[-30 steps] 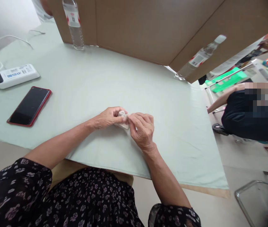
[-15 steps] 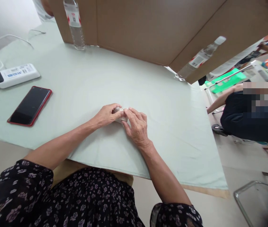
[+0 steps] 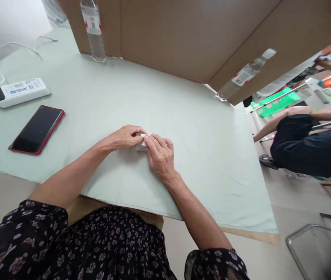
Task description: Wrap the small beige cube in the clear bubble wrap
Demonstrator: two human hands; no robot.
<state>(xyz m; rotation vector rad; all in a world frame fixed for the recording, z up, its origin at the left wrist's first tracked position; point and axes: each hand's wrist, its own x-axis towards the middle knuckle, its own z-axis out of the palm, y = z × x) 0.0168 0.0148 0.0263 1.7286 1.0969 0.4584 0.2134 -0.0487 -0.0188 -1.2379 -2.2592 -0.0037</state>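
Note:
Between my hands, low over the pale green tablecloth [image 3: 118, 105], is a small whitish object [image 3: 141, 147]; its kind is hard to make out because fingers cover much of it. My left hand [image 3: 126, 137] grips its left side, thumb and fingers closed in a pinch. From the right, my right hand [image 3: 161, 155] closes over it, fingers bent and pressed against the top and side.
On the left lie a phone [image 3: 37, 130] in a red case and a white cabled device [image 3: 21, 92]. Water bottles [image 3: 97, 42] stand by a brown cardboard panel [image 3: 165, 42]. A person in dark clothes [image 3: 305, 144] is at the right.
Both hands have shifted slightly left with the small whitish object. It now shows a whiter, blockier face, and my fingers have changed position around it.

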